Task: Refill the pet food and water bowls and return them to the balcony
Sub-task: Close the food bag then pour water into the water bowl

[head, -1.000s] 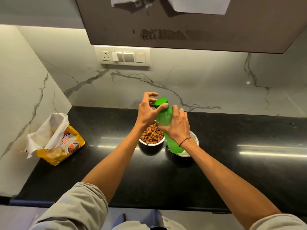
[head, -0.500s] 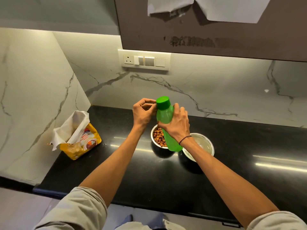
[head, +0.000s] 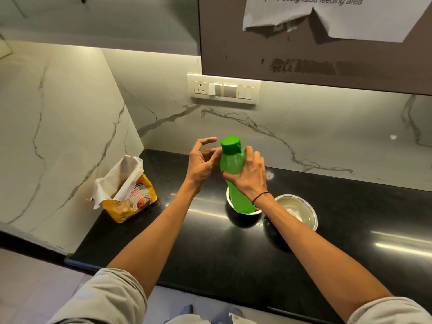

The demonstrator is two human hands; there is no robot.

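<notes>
Gripping the green bottle (head: 233,169) around its upper body, the right hand (head: 249,176) holds it upright above the counter, its fingers wrapped round the plastic just under the green cap (head: 231,144). The bottle's base hides most of the near steel bowl (head: 243,211); what lies in that bowl cannot be told. At three o'clock from it, just beside, stands the second steel bowl (head: 298,210), shiny inside. At nine o'clock from the cap hovers the left hand (head: 203,160), fingers spread and loosely curled, holding nothing, near the cap. Farther out at nine o'clock, an opened yellow food bag (head: 127,197) stands on the black countertop (head: 210,253).
</notes>
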